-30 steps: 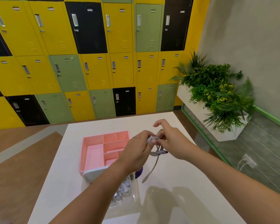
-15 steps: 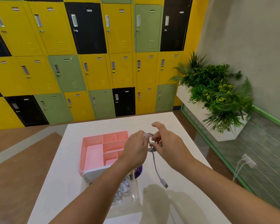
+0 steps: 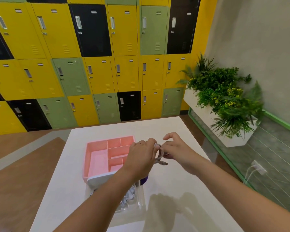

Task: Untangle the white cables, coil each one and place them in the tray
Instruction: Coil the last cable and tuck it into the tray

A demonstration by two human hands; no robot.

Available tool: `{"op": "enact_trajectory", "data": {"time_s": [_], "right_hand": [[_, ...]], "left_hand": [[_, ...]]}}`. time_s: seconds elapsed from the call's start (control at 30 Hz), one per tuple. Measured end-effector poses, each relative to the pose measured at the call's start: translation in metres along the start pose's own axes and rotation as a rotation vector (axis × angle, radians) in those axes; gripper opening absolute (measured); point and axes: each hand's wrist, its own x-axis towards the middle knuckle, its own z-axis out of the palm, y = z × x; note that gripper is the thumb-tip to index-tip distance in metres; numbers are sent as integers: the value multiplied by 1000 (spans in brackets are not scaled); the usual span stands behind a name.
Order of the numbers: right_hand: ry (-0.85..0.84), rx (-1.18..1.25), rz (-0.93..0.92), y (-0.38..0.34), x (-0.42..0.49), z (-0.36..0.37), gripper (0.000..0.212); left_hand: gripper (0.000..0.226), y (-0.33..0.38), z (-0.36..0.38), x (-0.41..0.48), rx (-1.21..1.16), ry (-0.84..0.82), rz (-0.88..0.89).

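Observation:
Both hands are raised above the white table (image 3: 174, 181), just right of the pink divided tray (image 3: 97, 158). My left hand (image 3: 141, 156) grips a small coil of white cable (image 3: 159, 154), whose short end with its plug sticks out below the fingers. My right hand (image 3: 176, 148) pinches the cable at the coil, index finger lifted. More white cables (image 3: 129, 196) lie in a clear box (image 3: 139, 203) under my left forearm, partly hidden by it.
A white object (image 3: 99, 179) rests at the tray's near edge, and a purple item (image 3: 145, 179) peeks out beneath my left wrist. A planter with green plants (image 3: 224, 101) stands to the right, lockers behind. The table's edges are close on left and right.
The cable's long hanging tail has been wound up; only a short end with the plug remains below the coil. Both hands stayed in about the same place.

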Motion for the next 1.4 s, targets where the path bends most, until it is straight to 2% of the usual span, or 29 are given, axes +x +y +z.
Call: {"op": "enact_trajectory", "data": {"time_s": [0.07,0.13,0.4,0.5,0.63,0.77,0.9,1.03,1.1,1.23,1.33,1.4], "right_hand": [[-83,162,123,-3,1,-5,27],[-141,165,171,-5,2,-8,31],[-279,-429,89,-30,1,-22,27],[-314,-535,91,-35,0,-26,25],[-190,-650,-55,-29,-1,-38,12],[-108,-723,-154,-23,1,-38,8],[-35,-969,-260,-24,2,-37,6],[79,-1117,-384,-20,3,-32,5],[141,-995,-374,-16,4,-29,5],[221,-379,-192,-2,7,-17,11],[185,62,-47,1,7,-8,22],[117,236,12,-3,4,-3,27]], "left_hand": [[27,1,1,-1,79,-2,24],[27,1,1,-2,99,-13,23],[26,7,-5,-4,174,-27,105],[26,6,-11,-1,226,-52,111],[25,-7,-16,-3,111,-51,12],[24,-13,-14,-4,-69,-112,-34],[24,-12,-13,-5,-152,-157,-46],[25,-7,-13,-5,-424,-101,-140],[26,-1,-14,-4,-566,-77,-193],[27,10,-19,1,-831,-32,-308],[27,16,-18,3,-891,-13,-367],[26,17,-16,5,-895,-13,-390]]}}
